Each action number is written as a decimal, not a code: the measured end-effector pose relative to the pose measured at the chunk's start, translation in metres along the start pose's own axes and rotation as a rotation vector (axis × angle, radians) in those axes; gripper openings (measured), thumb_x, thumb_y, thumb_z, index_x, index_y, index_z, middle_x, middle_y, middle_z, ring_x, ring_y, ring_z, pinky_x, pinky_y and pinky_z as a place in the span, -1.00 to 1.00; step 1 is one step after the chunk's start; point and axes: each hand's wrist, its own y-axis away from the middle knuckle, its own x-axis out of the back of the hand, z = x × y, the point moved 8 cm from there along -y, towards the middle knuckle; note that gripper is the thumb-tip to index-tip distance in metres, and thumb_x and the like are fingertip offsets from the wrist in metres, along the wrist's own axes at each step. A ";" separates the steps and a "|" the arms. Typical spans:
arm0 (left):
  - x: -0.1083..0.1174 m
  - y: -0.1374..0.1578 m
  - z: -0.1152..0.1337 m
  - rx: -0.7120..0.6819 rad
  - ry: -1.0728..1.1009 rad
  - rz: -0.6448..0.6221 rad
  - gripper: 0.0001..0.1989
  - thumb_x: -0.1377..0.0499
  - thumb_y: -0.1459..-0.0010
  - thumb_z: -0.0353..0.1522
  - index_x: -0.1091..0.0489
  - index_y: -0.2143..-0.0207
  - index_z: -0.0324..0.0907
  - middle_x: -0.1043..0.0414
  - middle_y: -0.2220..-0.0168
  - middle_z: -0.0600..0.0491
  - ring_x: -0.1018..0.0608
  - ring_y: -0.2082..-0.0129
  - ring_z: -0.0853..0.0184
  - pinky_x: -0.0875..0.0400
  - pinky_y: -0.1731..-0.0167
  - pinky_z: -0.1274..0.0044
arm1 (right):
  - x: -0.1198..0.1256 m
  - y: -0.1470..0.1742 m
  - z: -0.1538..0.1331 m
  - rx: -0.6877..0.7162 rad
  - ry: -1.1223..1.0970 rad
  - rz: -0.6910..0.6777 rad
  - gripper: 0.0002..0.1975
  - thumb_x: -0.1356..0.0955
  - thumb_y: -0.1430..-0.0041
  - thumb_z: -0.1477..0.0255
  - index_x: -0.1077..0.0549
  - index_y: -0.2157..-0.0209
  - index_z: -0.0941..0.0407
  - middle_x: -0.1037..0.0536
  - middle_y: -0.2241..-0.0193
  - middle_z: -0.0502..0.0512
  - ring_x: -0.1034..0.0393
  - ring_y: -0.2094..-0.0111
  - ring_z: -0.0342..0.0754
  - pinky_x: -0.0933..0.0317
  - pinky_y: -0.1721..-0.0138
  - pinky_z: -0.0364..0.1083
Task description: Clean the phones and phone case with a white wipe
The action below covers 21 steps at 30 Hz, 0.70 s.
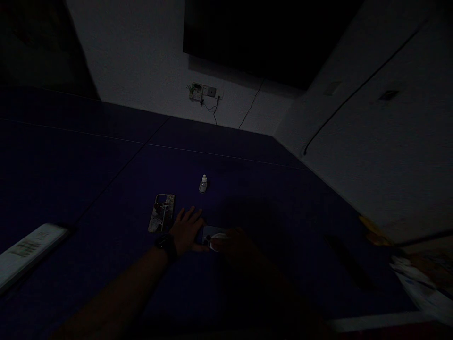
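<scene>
A smartphone (206, 231) lies back up on the dark blue surface, its camera lenses at the left end. My left hand (186, 230) rests beside that end with fingers spread, the thumb at the phone's edge; a dark watch is on the wrist. On the phone's back, my right hand (238, 243) presses a small white cloth (218, 242), fingers closed round it. Deep shadow hides much of this hand and forearm. Left of my left hand lies a patterned phone case (162, 213). Beyond the hands stands a small clear bottle (203, 184) with a white cap.
A long white box (31, 248) lies at the left. To the right are a dark flat object (348, 262) and pale, crumpled items (419, 283) at the edge. A wall socket (205, 90) with cables and a large dark screen (262, 38) are at the back.
</scene>
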 end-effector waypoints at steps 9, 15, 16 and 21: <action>0.001 0.000 0.001 -0.012 -0.016 -0.001 -0.23 -0.41 0.16 0.10 -0.35 -0.03 -0.08 -0.14 -0.36 -0.18 -0.10 -0.37 -0.20 0.12 -0.30 -0.07 | -0.007 -0.008 0.004 -0.037 0.003 0.018 -0.50 -0.24 -0.31 0.48 -0.32 -0.26 -0.06 -0.41 -0.23 0.09 -0.29 -0.01 0.12 -0.10 -0.06 0.15; -0.004 -0.001 -0.003 -0.012 0.014 0.013 -0.21 -0.42 0.20 0.10 -0.35 -0.03 -0.06 -0.12 -0.37 -0.18 -0.05 -0.39 -0.21 0.20 -0.30 -0.11 | 0.005 0.007 0.033 -0.035 -0.044 0.130 -0.48 -0.27 -0.23 0.55 -0.40 -0.20 -0.04 -0.48 -0.17 0.10 -0.37 0.02 0.07 -0.20 -0.03 0.08; -0.004 0.000 -0.003 -0.020 0.013 0.017 -0.21 -0.42 0.18 0.10 -0.35 -0.03 -0.07 -0.11 -0.37 -0.18 -0.05 -0.39 -0.21 0.21 -0.29 -0.11 | 0.014 0.008 0.044 -0.047 -0.059 0.198 -0.47 -0.27 -0.22 0.55 -0.40 -0.21 -0.03 -0.46 -0.19 0.09 -0.36 -0.06 0.08 -0.19 -0.09 0.09; -0.002 0.001 -0.003 -0.050 -0.001 0.049 -0.24 -0.40 0.15 0.08 -0.36 -0.04 -0.08 -0.13 -0.36 -0.19 -0.09 -0.37 -0.22 0.19 -0.28 -0.12 | 0.048 -0.005 0.127 -0.310 -0.122 0.451 -0.47 -0.19 -0.22 0.57 -0.42 -0.18 0.00 -0.47 -0.18 0.07 -0.36 -0.16 0.04 -0.15 -0.21 0.13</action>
